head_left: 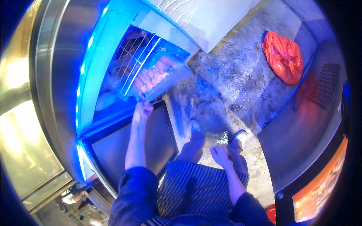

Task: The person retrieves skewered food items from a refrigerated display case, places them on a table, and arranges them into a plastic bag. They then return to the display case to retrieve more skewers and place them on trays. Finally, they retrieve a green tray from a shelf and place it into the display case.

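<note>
My left hand (pixel 143 108) is closed on the near end of a clear plastic bag (pixel 156 75) packed with pinkish pieces that look like meat. The bag hangs tilted at the opening of a blue-lit refrigerator cabinet (pixel 109 49), just in front of its white wire shelf (pixel 140 67). Below that arm, the cabinet's dark framed door (pixel 134 141) stands swung out. My right hand (pixel 218 155) is curled into a loose fist over my striped apron (pixel 196 184), with nothing visible in it.
A tied red plastic bag (pixel 283 56) lies on the wet, stained floor (pixel 226 90) at the far right. Along the right side runs a dark metal appliance (pixel 305 128) with a vented panel. Steel cabinets (pixel 22 124) line the left. My feet are close to the open door.
</note>
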